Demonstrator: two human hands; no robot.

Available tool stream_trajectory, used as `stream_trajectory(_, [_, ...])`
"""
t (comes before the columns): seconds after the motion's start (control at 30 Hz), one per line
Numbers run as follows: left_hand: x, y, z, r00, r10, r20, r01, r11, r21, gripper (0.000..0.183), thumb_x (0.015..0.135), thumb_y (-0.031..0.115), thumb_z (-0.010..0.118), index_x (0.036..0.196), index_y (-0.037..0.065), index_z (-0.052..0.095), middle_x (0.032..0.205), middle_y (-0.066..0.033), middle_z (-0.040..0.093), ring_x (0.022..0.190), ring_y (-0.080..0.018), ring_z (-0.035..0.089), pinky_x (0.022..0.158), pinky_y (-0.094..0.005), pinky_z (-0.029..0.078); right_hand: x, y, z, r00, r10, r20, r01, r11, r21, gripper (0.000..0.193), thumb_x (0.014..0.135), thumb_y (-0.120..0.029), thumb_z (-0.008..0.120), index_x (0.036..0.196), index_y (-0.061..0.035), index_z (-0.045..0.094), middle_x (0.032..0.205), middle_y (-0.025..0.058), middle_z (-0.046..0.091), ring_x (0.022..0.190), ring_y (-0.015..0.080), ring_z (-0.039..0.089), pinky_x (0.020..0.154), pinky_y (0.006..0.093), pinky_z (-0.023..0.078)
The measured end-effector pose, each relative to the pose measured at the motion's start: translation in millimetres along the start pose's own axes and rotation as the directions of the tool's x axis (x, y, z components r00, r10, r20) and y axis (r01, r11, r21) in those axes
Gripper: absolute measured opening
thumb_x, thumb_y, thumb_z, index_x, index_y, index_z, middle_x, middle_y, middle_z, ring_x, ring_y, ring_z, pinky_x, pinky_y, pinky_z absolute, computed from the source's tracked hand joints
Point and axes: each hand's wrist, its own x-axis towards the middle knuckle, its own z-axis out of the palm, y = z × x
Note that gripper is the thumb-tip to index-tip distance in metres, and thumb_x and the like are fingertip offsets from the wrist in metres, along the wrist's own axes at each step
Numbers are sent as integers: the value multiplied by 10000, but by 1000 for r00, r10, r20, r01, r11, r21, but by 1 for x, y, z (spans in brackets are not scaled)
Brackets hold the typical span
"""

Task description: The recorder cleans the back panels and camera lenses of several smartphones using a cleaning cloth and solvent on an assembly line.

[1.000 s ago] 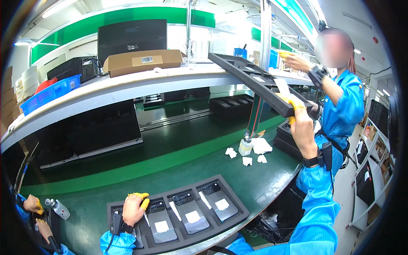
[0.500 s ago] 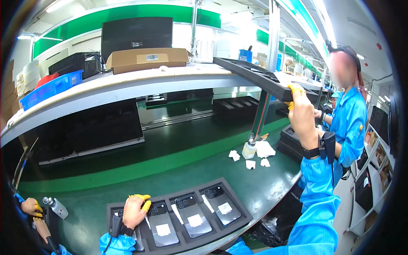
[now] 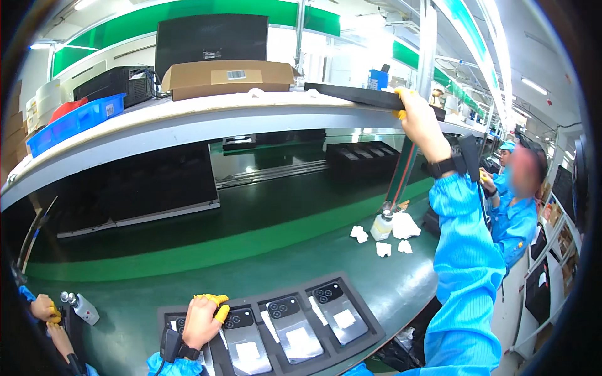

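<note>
My left hand [image 3: 202,321], with yellow finger covers, is curled at the far rim of a dark phone tray [image 3: 283,355] on the green bench, above its leftmost slot. Smartphones with white stickers lie face down in the tray's slots: one [image 3: 248,351] beside my hand, one [image 3: 295,335] in the middle and one [image 3: 342,313] at the right. The leftmost phone is mostly hidden by my hand. My right hand [image 3: 421,119], raised and outstretched, grips the right end of another black tray [image 3: 364,95] at the shelf's edge.
A bottle [image 3: 381,225] and white wipes [image 3: 406,225] sit right of centre. The shelf [image 3: 188,135] carries a cardboard box [image 3: 229,80], a monitor [image 3: 210,37] and a blue bin [image 3: 78,124]. Another person's hands [image 3: 53,319] are at far left; a blue-clad co-worker [image 3: 517,219] is at right.
My right hand has moved left and the raised tray has come down nearly level at the shelf. My left hand stays at the phone tray. The view has shifted slightly.
</note>
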Motion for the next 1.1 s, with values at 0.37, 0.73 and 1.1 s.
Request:
stream_trajectory(0.37, [-4,3,-9,994,-28,104,30,999,-17,286,898,232,688,1132,70,716,1023,-112,692,954,-318,613,908,-421,443,49,-33,73,986,77,147,25,808,-589,318,951,-348,566,1166,-148,689,948,181,680,939,383,657,770,515,526])
stream_trajectory(0.73, [2,6,-11,991,-49,125,52,998,-18,287,874,208,717,1130,80,721,995,-106,684,945,-306,607,865,-415,444,82,29,142,957,187,222,-173,982,-81,664,909,-585,563,1150,25,666,1165,303,654,1147,419,613,991,427,466])
stream_trajectory(1.1, [-8,3,-8,994,-42,100,43,999,-11,291,849,190,701,1086,22,716,969,-184,684,957,-368,622,873,-438,458,-70,-83,50,916,338,-216,-194,844,499,316,666,69,516,938,-10,655,1091,155,636,1077,326,587,970,390,455])
